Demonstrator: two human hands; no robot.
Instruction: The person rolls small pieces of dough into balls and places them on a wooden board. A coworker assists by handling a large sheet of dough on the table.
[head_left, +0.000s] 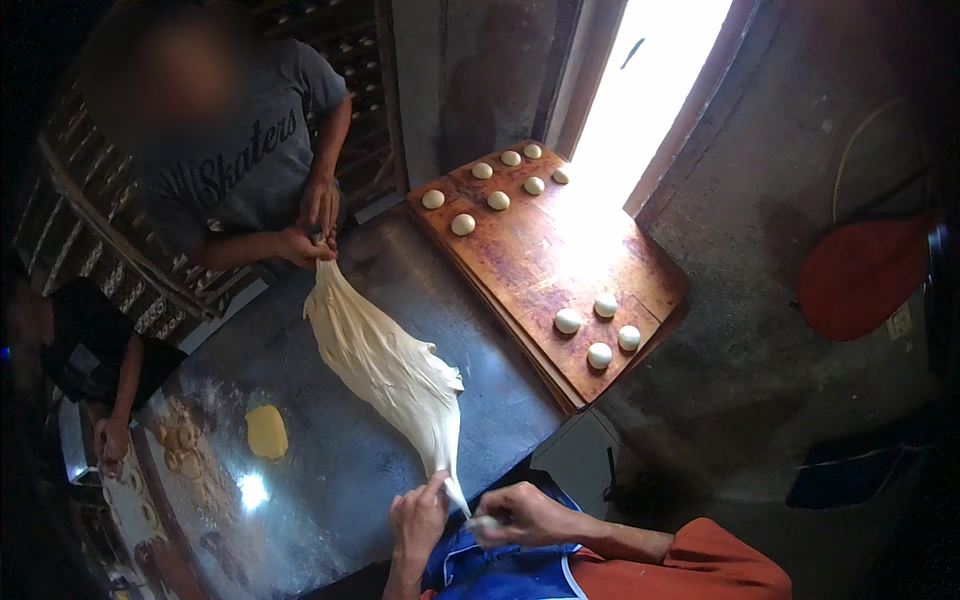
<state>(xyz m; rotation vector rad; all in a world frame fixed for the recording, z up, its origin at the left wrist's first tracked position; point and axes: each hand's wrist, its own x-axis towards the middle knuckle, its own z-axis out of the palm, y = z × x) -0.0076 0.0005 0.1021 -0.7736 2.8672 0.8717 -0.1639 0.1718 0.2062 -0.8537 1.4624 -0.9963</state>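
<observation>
A long sheet of pale dough (385, 370) stretches diagonally across the dark metal table (300, 510), its far end held in both hands of a person in a grey T-shirt (312, 240). At the near edge, my left hand (418, 515) is closed on the narrowed near end of the dough. Just right of it, my right hand (518, 515) pinches the thin tail of the same dough over my blue apron (485, 570). A flat yellow slab (267, 432) lies on the table to the left of the dough.
Stacked wooden boards (520, 265) at back right carry several dough balls. A second person's arm (125, 390) works at the left over ring-shaped pieces (148, 515). A bright doorway (650, 70) is behind the boards; a red round object (860, 280) stands against the right wall.
</observation>
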